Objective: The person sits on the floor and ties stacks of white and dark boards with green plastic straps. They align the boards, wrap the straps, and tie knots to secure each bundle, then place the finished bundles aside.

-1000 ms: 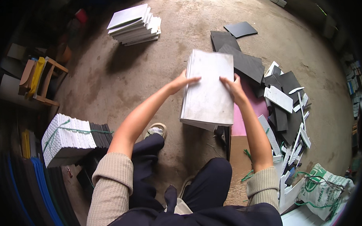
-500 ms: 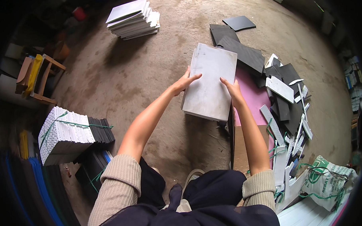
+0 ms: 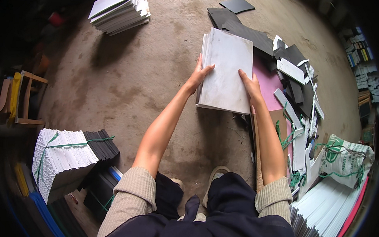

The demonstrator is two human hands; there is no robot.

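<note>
Between my two hands is a stack of white sheets (image 3: 226, 74), held up off the floor with a faintly smudged top face. My left hand (image 3: 200, 73) grips its left edge, thumb on top and fingers along the side. On the opposite edge my right hand (image 3: 251, 86) clasps it the same way, its fingers mostly hidden beneath. Just right of the stack lies a pink sheet (image 3: 267, 81), partly covered by dark grey sheets (image 3: 253, 37) and by my right forearm.
A leaning white stack (image 3: 118, 15) stands on the floor at the far left. Nearer are a tied white bundle (image 3: 67, 156) and a wooden frame (image 3: 30, 98). Offcuts (image 3: 291, 70), a white sack (image 3: 346, 159) and white sheets (image 3: 328, 207) lie along the right.
My hands and the held stack have shifted slightly up and right in the picture. The surroundings have shifted too, as my view turned. The grip stays the same.
</note>
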